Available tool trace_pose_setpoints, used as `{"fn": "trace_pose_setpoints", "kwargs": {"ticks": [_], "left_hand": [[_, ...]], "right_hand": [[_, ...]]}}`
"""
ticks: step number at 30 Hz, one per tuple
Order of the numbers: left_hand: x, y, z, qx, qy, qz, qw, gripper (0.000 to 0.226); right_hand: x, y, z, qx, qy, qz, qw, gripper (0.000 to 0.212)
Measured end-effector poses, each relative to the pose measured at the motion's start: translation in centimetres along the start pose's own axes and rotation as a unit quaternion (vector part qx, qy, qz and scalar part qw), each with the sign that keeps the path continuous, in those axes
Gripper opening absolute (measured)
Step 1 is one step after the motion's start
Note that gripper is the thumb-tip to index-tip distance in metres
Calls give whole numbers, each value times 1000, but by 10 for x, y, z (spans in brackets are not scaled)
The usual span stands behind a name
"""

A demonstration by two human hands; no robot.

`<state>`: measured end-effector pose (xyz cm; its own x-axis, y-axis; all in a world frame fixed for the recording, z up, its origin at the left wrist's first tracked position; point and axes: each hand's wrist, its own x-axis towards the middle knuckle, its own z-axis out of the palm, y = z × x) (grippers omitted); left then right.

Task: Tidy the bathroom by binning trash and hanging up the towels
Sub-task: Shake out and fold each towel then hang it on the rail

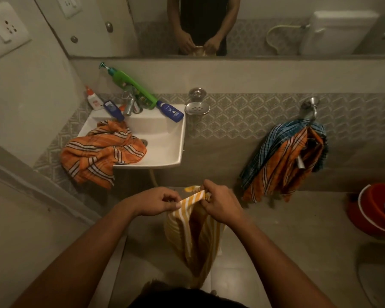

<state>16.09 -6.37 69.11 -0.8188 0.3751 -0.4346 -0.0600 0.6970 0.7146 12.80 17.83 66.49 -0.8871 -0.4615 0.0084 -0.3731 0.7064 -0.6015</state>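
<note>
Yellow striped towel [192, 232] pinched along top edge by left hand [157, 202] and right hand [220, 203] — limp, light; likely best held at corners

You see 2 forearms cut off by bottom edge. Yellow striped towel [192, 232]: lower end hidden behind dark clothing at bottom. Red bucket [375, 206] cut by right edge. Tap [129, 106] mostly hidden behind bottles on sink [165, 150]. Labels on blue bottle [170, 111] too small to read. Mirror [253, 25] crops reflected person at chest.
</note>
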Motion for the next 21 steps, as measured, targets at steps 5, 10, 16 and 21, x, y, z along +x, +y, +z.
{"fn": "trace_pose_setpoints", "kwargs": {"ticks": [5, 10, 16, 21], "left_hand": [[-1, -3, 1, 2, -23, -42, 999, 12], [3, -5, 6, 107, 73, -30, 991, 29], [3, 4, 8, 143, 139, -10, 980, 25], [0, 9, 7, 129, 175, 46, 975, 30]], "right_hand": [[-10, 3, 13, 33, -28, -7, 999, 20], [-10, 1, 11, 52, -112, 16, 992, 33], [-13, -14, 9, 104, -120, 61, 985, 55], [-2, -44, 17, 7, -81, -6, 997, 29]]}}
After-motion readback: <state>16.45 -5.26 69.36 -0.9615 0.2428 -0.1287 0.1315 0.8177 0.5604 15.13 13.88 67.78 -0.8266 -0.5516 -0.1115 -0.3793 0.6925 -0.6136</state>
